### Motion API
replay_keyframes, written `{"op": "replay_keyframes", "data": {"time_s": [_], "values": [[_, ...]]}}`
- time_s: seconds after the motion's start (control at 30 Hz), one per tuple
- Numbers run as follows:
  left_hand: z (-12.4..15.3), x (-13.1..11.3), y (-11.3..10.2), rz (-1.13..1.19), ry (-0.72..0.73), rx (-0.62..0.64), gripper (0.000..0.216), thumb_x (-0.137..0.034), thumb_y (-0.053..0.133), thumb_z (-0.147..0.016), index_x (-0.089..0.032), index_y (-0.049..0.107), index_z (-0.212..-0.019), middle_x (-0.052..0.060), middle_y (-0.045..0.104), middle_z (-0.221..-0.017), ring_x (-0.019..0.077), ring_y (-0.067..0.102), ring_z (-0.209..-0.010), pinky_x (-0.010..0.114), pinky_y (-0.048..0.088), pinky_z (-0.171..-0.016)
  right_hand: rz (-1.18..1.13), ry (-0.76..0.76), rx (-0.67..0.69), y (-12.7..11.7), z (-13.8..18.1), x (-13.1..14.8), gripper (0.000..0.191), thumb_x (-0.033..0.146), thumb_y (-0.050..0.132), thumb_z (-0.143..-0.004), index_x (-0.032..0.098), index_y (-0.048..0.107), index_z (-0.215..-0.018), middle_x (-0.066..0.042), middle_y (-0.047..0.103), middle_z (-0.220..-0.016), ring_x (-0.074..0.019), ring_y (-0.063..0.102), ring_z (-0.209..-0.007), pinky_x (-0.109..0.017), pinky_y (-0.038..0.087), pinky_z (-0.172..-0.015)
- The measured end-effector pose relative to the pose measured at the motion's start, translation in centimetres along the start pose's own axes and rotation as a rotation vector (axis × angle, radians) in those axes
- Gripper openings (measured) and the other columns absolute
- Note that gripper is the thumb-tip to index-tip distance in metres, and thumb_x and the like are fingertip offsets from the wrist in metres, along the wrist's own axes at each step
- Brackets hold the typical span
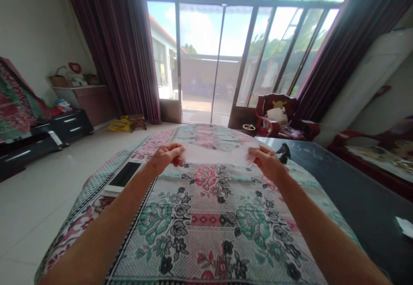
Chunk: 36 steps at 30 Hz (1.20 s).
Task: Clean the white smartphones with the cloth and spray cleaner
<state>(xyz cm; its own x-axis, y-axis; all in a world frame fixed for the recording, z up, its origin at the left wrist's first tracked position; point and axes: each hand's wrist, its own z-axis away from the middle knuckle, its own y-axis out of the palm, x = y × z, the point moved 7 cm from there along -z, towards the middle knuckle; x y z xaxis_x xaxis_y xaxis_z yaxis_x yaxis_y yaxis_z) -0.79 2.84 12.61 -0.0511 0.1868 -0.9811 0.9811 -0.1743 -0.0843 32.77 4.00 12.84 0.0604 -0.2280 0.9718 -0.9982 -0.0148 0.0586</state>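
A thin white sheet (pixel 216 154) is stretched level between my two hands above the floral cloth (pixel 213 216). It looks like paper or tissue, but blur hides which. My left hand (pixel 170 153) pinches its left end, thumb and fingers closed. At the opposite end, my right hand (pixel 262 158) grips it the same way, slightly smeared by motion. Under the sheet, the cloth shows pink and green flowers. Near my left forearm lies a white-framed tablet (pixel 124 176) with a dark screen. Just beyond my right hand stands a small black object (pixel 284 153), partly hidden.
To the right is a dark tabletop (pixel 335 181) with a white piece (pixel 405 227) near its edge. A carved wooden chair (pixel 280 115) stands by the glass doors (pixel 209 69). On the left floor are a yellow bag (pixel 120 124) and a black cabinet (pixel 72 123).
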Motion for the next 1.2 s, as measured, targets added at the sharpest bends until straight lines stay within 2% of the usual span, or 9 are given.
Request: {"op": "replay_keyframes", "data": {"time_s": [0.1,0.2,0.3,0.43,0.63,0.73,0.87,1.03,1.2], "values": [[3.0,3.4,2.3,-0.184,-0.197,0.385,0.031,-0.044,0.068,-0.074,-0.014,0.060,-0.075,-0.003,0.060,-0.051,0.0085,0.056,-0.042,0.017,0.039,-0.041,0.158,0.255,0.273,-0.1,3.8,-3.8,0.029,0.039,0.075,-0.063,0.015,0.066,-0.077,-0.001,0.067,-0.070,-0.0122,0.060,-0.063,-0.023,0.047,-0.059],[6.4,5.3,4.3,-0.188,-0.377,0.736,0.032,-0.047,0.067,-0.076,-0.016,0.060,-0.078,-0.004,0.061,-0.051,0.0076,0.053,-0.039,0.017,0.037,-0.040,0.224,0.439,0.616,0.6,7.4,-5.9,0.034,0.043,0.074,-0.066,0.013,0.068,-0.083,-0.002,0.066,-0.070,-0.0133,0.061,-0.064,-0.023,0.046,-0.059],[7.7,5.9,5.0,-0.171,-0.453,0.872,0.034,-0.050,0.066,-0.076,-0.016,0.060,-0.080,-0.001,0.065,-0.057,0.0072,0.051,-0.037,0.018,0.036,-0.038,0.222,0.528,0.803,1.0,9.4,-6.4,0.040,0.045,0.073,-0.068,0.013,0.068,-0.091,-0.002,0.067,-0.072,-0.0127,0.061,-0.064,-0.022,0.046,-0.059],[6.3,7.3,4.6,-0.199,-0.452,0.798,0.036,-0.051,0.066,-0.074,-0.016,0.060,-0.077,0.000,0.067,-0.061,0.0064,0.049,-0.037,0.017,0.034,-0.038,0.257,0.531,0.753,0.9,9.3,-7.2,0.040,0.047,0.074,-0.067,0.013,0.067,-0.087,-0.001,0.065,-0.070,-0.0099,0.056,-0.057,-0.020,0.042,-0.054],[2.7,10.3,2.8,-0.155,-0.359,0.408,0.034,-0.047,0.066,-0.070,-0.014,0.060,-0.078,-0.004,0.059,-0.056,0.0066,0.051,-0.040,0.018,0.036,-0.041,0.384,0.289,0.293,-1.4,6.4,-7.8,0.042,0.056,0.064,-0.068,0.016,0.062,-0.082,-0.001,0.061,-0.069,-0.0109,0.051,-0.057,-0.022,0.038,-0.052],[1.9,11.8,2.3,-0.197,-0.344,0.241,0.031,-0.044,0.064,-0.069,-0.014,0.060,-0.077,-0.003,0.059,-0.057,0.0077,0.053,-0.042,0.017,0.033,-0.038,0.622,0.166,0.143,-2.3,5.4,-8.0,0.034,0.052,0.055,-0.072,0.018,0.055,-0.071,0.002,0.055,-0.060,-0.0107,0.045,-0.053,-0.022,0.032,-0.048],[1.5,12.9,2.3,-0.299,-0.346,0.136,0.026,-0.040,0.059,-0.069,-0.015,0.060,-0.074,-0.004,0.055,-0.047,0.0078,0.049,-0.038,0.017,0.026,-0.036,0.962,-0.043,-0.036,-2.4,5.1,-7.7,0.033,0.046,0.051,-0.071,0.021,0.037,-0.054,0.005,0.039,-0.049,-0.0099,0.036,-0.050,-0.023,0.025,-0.048],[1.7,13.0,2.1,-0.274,-0.396,0.149,0.022,-0.036,0.059,-0.066,-0.015,0.060,-0.071,-0.001,0.061,-0.049,0.0092,0.051,-0.041,0.017,0.029,-0.040,0.986,-0.056,-0.003,-2.0,5.7,-7.8,0.029,0.043,0.049,-0.071,0.022,0.037,-0.055,0.004,0.039,-0.050,-0.0109,0.038,-0.051,-0.024,0.027,-0.049],[2.4,12.4,1.9,-0.120,-0.452,0.258,0.022,-0.035,0.063,-0.061,-0.015,0.059,-0.068,0.005,0.070,-0.061,0.0119,0.058,-0.053,0.019,0.038,-0.049,0.779,0.088,0.153,-2.6,6.6,-7.9,0.022,0.037,0.046,-0.074,0.019,0.059,-0.080,0.000,0.059,-0.069,-0.0151,0.053,-0.063,-0.023,0.038,-0.054]]}}
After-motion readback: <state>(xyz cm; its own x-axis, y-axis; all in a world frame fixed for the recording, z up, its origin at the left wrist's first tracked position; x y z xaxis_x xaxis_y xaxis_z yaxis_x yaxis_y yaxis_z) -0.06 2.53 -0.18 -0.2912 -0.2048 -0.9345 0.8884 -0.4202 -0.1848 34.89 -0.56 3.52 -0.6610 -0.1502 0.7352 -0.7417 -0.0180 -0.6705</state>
